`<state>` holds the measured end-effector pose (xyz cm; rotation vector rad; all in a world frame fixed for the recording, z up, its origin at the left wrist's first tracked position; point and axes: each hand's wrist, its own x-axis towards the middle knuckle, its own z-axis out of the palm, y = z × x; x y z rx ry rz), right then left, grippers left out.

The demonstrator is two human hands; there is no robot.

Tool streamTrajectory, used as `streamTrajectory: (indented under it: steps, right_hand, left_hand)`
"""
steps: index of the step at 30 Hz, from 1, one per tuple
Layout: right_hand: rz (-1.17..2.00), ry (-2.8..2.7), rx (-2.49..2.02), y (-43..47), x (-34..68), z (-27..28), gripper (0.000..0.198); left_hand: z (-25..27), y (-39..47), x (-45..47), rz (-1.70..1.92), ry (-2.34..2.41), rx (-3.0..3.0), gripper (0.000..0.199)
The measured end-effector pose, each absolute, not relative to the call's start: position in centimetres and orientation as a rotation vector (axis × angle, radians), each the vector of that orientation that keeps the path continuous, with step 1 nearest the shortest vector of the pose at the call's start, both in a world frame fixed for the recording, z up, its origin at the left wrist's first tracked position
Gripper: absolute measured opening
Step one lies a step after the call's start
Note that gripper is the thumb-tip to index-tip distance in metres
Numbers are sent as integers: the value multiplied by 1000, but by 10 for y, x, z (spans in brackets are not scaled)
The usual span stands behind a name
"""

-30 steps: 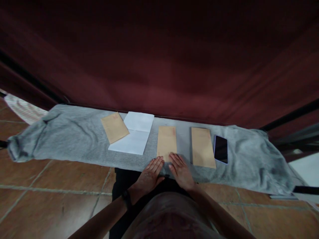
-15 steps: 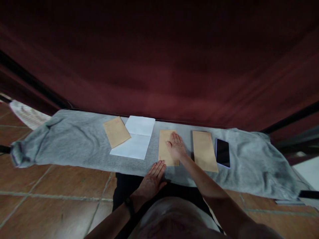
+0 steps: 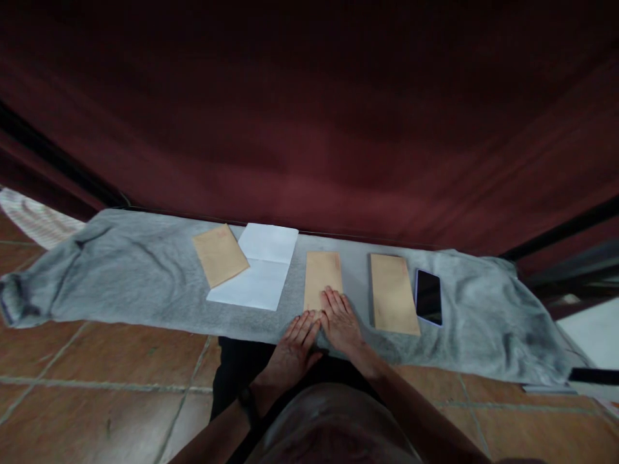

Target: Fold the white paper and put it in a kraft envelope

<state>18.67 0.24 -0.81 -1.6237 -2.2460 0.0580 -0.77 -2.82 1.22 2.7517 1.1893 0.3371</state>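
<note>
Envelope (image 3: 322, 278) seemingly under right grip (image 3: 341, 322)

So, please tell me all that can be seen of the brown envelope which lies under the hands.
The middle envelope is a long, narrow rectangle of tan, kraft-like paper, with faint reddish print near its far end, too blurred to read. It lies flat on the grey cloth, its long side pointing away from the person. The right hand rests flat, fingers spread, on its near end. The left hand lies at its near left corner. It is apart from the white sheet and the next envelope.
</note>
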Motion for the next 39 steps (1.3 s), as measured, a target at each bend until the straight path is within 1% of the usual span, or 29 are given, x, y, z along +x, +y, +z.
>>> streamTrajectory:
  steps: [5,9,11,14,16,18,19,22,24,26,33,36,39]
  right_hand:
    - [17,-2182,-1704,-24,199,-6,58]
    - [-49,-2130,-1737,-38,205,-8,59]
    - [-54,-2124,-1756,-40,205,-8,58]
    - [-25,-2125,-1779,-40,203,-5,57]
    - [7,-2115,-1790,-38,202,-3,57]
    - [39,-2098,-1802,-36,202,0,58]
    - [50,-2091,-1808,-35,201,1,58]
    - [52,-2092,-1817,-31,203,4,57]
    - [31,-2108,-1809,-27,206,9,53]
    - [2,-2122,-1793,-25,212,15,50]
    - [-190,-2058,-1647,-20,262,51,46]
    - [-310,-1972,-1664,-25,296,60,40]
    - [-362,-1939,-1727,-37,327,58,39]
  left_hand:
    - [-1,-31,-5,515,1410,2663,57]
    - [-4,-17,5,686,1543,2297,46]
    - [2,-4,11,746,1587,1977,46]
    - [15,18,14,776,1626,1463,55]
    - [22,31,12,756,1612,1292,61]
    - [25,42,9,718,1577,1246,60]
    - [25,45,8,694,1553,1248,57]
    - [28,49,12,659,1457,1290,38]
    - [34,47,19,673,1384,1306,30]
    - [45,43,29,700,1330,1224,30]
    - [82,34,82,767,1146,913,38]
    - [83,38,116,725,1035,939,38]
    - [73,42,152,720,936,1011,33]
